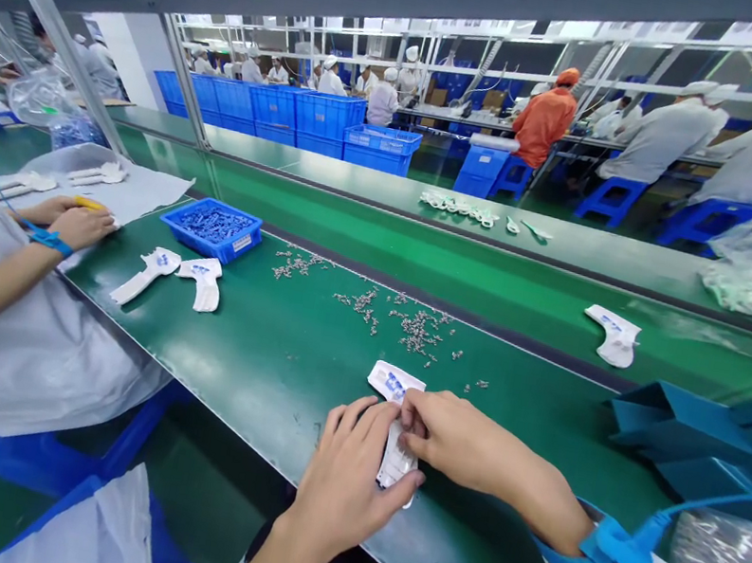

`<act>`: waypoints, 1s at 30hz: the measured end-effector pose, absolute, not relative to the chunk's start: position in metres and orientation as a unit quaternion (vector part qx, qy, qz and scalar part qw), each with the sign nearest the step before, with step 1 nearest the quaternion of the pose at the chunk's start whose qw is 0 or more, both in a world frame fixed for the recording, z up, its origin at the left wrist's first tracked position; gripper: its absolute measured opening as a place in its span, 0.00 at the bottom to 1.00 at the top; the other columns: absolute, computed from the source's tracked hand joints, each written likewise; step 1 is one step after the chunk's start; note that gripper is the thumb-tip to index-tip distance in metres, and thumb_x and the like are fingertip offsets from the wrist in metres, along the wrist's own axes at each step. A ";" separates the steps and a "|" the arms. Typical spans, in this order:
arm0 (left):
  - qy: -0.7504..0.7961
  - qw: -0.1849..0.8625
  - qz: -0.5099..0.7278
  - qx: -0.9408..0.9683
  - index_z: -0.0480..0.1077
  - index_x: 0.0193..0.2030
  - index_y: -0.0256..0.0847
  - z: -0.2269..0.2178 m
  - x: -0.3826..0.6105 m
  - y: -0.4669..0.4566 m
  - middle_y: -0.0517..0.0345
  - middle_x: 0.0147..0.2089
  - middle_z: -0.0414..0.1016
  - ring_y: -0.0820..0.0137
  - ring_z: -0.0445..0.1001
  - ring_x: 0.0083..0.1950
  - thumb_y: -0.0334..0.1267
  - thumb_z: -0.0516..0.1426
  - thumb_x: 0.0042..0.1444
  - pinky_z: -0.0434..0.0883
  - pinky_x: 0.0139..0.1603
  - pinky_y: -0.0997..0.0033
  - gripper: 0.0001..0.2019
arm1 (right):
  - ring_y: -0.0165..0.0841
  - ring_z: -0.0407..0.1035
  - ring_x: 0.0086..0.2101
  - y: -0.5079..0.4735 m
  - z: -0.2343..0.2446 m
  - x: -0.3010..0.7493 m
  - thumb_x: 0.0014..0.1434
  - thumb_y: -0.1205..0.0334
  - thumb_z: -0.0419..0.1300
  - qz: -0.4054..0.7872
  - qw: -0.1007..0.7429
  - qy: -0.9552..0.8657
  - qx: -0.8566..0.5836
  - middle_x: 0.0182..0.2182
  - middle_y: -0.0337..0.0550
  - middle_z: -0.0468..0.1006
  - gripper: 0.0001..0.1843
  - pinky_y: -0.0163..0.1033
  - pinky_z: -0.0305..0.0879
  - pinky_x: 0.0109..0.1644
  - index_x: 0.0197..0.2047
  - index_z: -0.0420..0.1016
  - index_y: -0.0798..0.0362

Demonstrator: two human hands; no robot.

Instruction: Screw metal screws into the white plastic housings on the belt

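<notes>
A: Holding what, those two hands?
B: One white plastic shell (394,384), at the near edge of the green bench (284,353). The left hand (351,470) curls around its lower end. The right hand (457,439) pinches its top, fingers closed on it.
A: And the shiny bits?
B: Little screws (418,327), scattered just past it. A blue tray (201,244) sits farther left, near a co-worker's hands (79,222).

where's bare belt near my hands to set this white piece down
Bare belt lies left of your left hand, up to the two white pieces. More lies right of the screws, toward the lone white piece. Crowded: straight ahead among the screws, and by the blue bin at right.
</notes>
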State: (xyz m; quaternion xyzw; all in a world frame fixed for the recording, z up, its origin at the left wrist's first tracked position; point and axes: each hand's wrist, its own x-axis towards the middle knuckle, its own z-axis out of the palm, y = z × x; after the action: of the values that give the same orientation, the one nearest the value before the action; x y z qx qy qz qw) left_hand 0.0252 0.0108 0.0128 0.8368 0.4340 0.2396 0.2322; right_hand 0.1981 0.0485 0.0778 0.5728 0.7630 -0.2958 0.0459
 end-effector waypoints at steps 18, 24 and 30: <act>0.433 0.230 0.264 0.830 0.61 0.54 0.44 0.009 0.022 0.010 0.51 0.61 0.70 0.56 0.64 0.65 0.35 0.57 0.60 0.64 0.62 0.50 0.16 | 0.40 0.73 0.41 0.049 0.024 0.295 0.66 0.55 0.49 -0.162 -0.182 0.721 0.649 0.46 0.48 0.77 0.15 0.44 0.68 0.43 0.47 0.74 0.49; 0.430 0.200 0.262 0.840 0.61 0.55 0.46 0.007 0.021 0.012 0.52 0.61 0.70 0.58 0.65 0.65 0.34 0.54 0.62 0.65 0.61 0.51 0.15 | 0.40 0.74 0.41 0.045 0.008 0.295 0.66 0.59 0.51 -0.118 -0.165 0.744 0.637 0.46 0.47 0.75 0.14 0.45 0.69 0.45 0.50 0.73 0.49; 0.434 0.180 0.268 0.841 0.64 0.51 0.46 0.004 0.023 0.013 0.53 0.61 0.71 0.57 0.65 0.64 0.35 0.55 0.61 0.65 0.61 0.50 0.12 | 0.39 0.73 0.40 0.049 0.001 0.289 0.67 0.62 0.49 -0.084 -0.189 0.746 0.633 0.42 0.47 0.76 0.11 0.44 0.69 0.43 0.46 0.72 0.50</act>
State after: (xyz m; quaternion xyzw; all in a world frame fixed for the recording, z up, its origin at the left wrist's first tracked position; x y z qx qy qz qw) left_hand 0.0231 0.0135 0.0044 0.8410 0.4342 0.2680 0.1797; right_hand 0.2893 0.0493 0.0010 0.6329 0.7461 -0.0844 -0.1888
